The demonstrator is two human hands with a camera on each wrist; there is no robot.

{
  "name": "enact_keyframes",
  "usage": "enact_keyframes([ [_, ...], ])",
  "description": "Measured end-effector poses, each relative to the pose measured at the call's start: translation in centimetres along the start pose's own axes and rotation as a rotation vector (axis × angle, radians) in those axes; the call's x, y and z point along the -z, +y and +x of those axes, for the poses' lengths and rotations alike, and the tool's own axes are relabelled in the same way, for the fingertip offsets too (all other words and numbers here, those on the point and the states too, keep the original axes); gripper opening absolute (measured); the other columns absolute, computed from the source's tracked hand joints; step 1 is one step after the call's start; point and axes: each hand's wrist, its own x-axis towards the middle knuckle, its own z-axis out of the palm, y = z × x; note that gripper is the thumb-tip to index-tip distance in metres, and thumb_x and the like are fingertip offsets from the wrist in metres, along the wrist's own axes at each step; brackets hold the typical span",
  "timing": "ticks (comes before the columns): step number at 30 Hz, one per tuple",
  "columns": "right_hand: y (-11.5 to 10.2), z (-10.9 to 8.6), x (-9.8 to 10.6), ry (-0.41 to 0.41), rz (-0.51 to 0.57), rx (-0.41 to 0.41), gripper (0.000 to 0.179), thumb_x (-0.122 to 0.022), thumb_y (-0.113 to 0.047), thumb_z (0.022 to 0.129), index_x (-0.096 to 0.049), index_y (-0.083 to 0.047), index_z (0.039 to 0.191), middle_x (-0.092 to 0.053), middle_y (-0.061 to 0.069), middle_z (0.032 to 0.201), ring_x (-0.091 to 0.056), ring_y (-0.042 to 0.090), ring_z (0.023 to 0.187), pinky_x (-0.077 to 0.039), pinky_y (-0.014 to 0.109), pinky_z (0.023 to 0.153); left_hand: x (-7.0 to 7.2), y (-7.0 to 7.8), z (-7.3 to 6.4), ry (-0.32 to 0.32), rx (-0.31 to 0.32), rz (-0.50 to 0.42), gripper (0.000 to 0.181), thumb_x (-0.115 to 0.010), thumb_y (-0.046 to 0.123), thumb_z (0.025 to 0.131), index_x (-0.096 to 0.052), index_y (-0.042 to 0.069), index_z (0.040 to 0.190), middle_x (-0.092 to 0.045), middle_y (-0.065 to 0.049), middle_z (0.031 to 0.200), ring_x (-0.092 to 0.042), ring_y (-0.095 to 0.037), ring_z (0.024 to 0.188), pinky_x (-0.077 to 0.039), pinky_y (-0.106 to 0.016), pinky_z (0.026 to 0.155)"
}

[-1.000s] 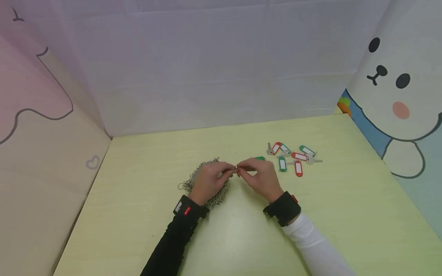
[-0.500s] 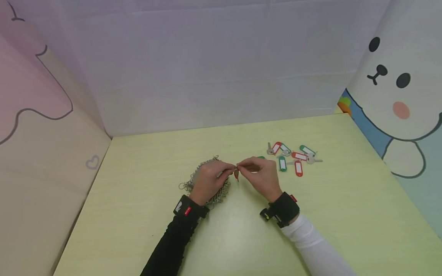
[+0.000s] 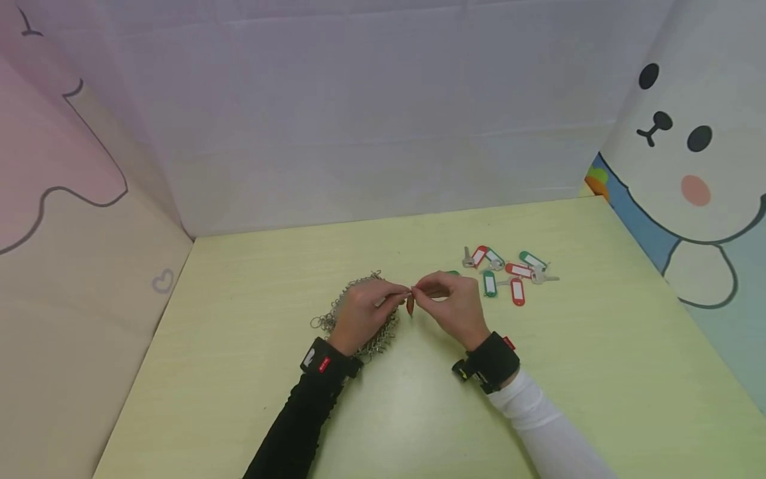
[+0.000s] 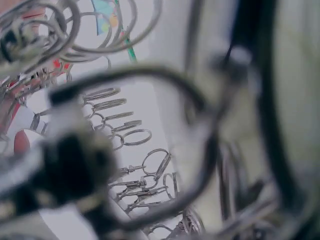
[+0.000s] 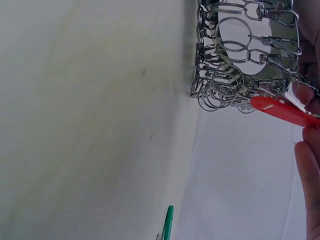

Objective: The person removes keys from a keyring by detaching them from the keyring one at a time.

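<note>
Above the table, my left hand (image 3: 362, 313) and right hand (image 3: 457, 306) meet with thumb and fingertips pinched together. A red key tag (image 3: 410, 305) hangs from their fingertips; the small ring at its top end is mostly hidden by them. In the right wrist view the red tag (image 5: 280, 110) slants with fingers (image 5: 307, 157) at its end. Under my left hand lies a bundle of metal split rings and swivel clasps (image 3: 383, 332) around a pale disc. The left wrist view shows these rings (image 4: 137, 137) close up, with blurred metal loops in front.
Right of my hands lie several red and green key tags (image 3: 518, 291) with keys (image 3: 538, 275) on the pale yellow table (image 3: 251, 372). A green tag (image 3: 453, 273) is partly behind my right hand. A white cloth (image 3: 383, 133) hangs along the table's back edge.
The red tag has swung down from between my fingertips and hangs more upright. My right wrist has turned slightly; both hands stay in nearly the same place.
</note>
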Motion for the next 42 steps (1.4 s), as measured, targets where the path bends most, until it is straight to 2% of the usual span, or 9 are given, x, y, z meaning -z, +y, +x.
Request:
enact_keyframes([
  [3, 0.1, 0.0, -0.1, -0.006, -0.063, 0.075, 0.01, -0.08, 0.002, 0.084, -0.078, -0.007, 0.088, -0.078, 0.005, 0.081, -0.076, 0.017, 0.072, -0.062, 0.032, 0.067, -0.2, -0.3, -0.2, -0.014, 0.051, -0.098, 0.012, -0.078, 0.007, 0.092, -0.081, 0.007, 0.104, -0.08, -0.004, 0.093, -0.075, -0.013, 0.083, -0.057, -0.024, 0.072],
  [8, 0.1, 0.1, 0.1, -0.003, -0.184, 0.268, 0.014, -0.081, 0.003, 0.08, -0.076, -0.008, 0.087, -0.075, 0.003, 0.078, -0.074, 0.015, 0.071, -0.06, 0.03, 0.063, -0.3, -0.5, -0.2, -0.025, 0.116, -0.221, 0.01, -0.074, 0.011, 0.097, -0.081, 0.009, 0.104, -0.08, -0.003, 0.094, -0.075, -0.009, 0.084, -0.058, -0.023, 0.074],
  [14, -0.4, 0.4, 0.3, 0.005, -0.362, 0.472, 0.016, -0.081, 0.003, 0.076, -0.074, -0.006, 0.088, -0.073, 0.003, 0.076, -0.068, 0.014, 0.064, -0.054, 0.028, 0.056, -0.1, -0.3, -0.2, -0.064, 0.22, -0.306, 0.011, -0.07, 0.018, 0.1, -0.08, 0.013, 0.102, -0.079, 0.0, 0.091, -0.073, -0.007, 0.082, -0.057, -0.026, 0.073],
  [17, -0.8, 0.6, 0.4, -0.003, -0.43, 0.548, 0.018, -0.081, 0.004, 0.074, -0.073, -0.005, 0.087, -0.073, 0.004, 0.076, -0.067, 0.014, 0.061, -0.054, 0.028, 0.055, 0.1, -0.2, -0.1, -0.09, 0.292, -0.333, 0.012, -0.069, 0.02, 0.101, -0.081, 0.015, 0.102, -0.079, 0.001, 0.092, -0.072, -0.007, 0.082, -0.056, -0.027, 0.073],
  [20, -1.1, 0.6, 0.5, -0.013, -0.466, 0.599, 0.02, -0.084, 0.004, 0.072, -0.073, -0.004, 0.087, -0.073, 0.005, 0.078, -0.069, 0.014, 0.061, -0.056, 0.028, 0.056, 0.3, 0.0, 0.0, -0.107, 0.33, -0.358, 0.013, -0.069, 0.02, 0.101, -0.081, 0.014, 0.101, -0.079, 0.001, 0.091, -0.072, -0.008, 0.082, -0.056, -0.028, 0.074],
  [24, -1.0, 0.5, 0.6, -0.03, -0.416, 0.562, 0.022, -0.084, 0.005, 0.073, -0.076, -0.005, 0.091, -0.076, 0.004, 0.08, -0.071, 0.014, 0.065, -0.056, 0.028, 0.057, 0.4, 0.0, 0.0, -0.121, 0.332, -0.382, 0.013, -0.068, 0.02, 0.102, -0.08, 0.015, 0.101, -0.078, 0.001, 0.09, -0.072, -0.008, 0.082, -0.057, -0.029, 0.076],
  [29, -0.7, 0.4, 0.5, -0.031, -0.242, 0.42, 0.023, -0.084, 0.005, 0.076, -0.079, -0.006, 0.095, -0.079, 0.004, 0.084, -0.074, 0.014, 0.072, -0.058, 0.028, 0.062, 0.4, -0.2, -0.1, -0.113, 0.31, -0.396, 0.013, -0.068, 0.018, 0.102, -0.08, 0.015, 0.102, -0.077, 0.001, 0.09, -0.071, -0.009, 0.083, -0.057, -0.03, 0.078],
  [35, -0.4, 0.4, 0.4, -0.025, -0.104, 0.354, 0.026, -0.084, 0.007, 0.076, -0.078, -0.006, 0.098, -0.079, 0.006, 0.087, -0.076, 0.016, 0.075, -0.06, 0.026, 0.067, 0.5, -0.2, -0.2, -0.093, 0.274, -0.395, 0.013, -0.066, 0.018, 0.103, -0.079, 0.014, 0.104, -0.077, 0.0, 0.092, -0.071, -0.009, 0.083, -0.056, -0.03, 0.076],
  [42, 0.1, 0.4, 0.6, -0.116, 0.061, 0.238, 0.034, -0.084, 0.006, 0.08, -0.077, -0.005, 0.111, -0.078, 0.009, 0.095, -0.078, 0.022, 0.083, -0.062, 0.029, 0.075, 0.5, -0.3, -0.2, -0.085, 0.282, -0.379, 0.012, -0.067, 0.018, 0.102, -0.079, 0.014, 0.103, -0.077, 0.001, 0.09, -0.07, -0.008, 0.081, -0.055, -0.029, 0.073],
])
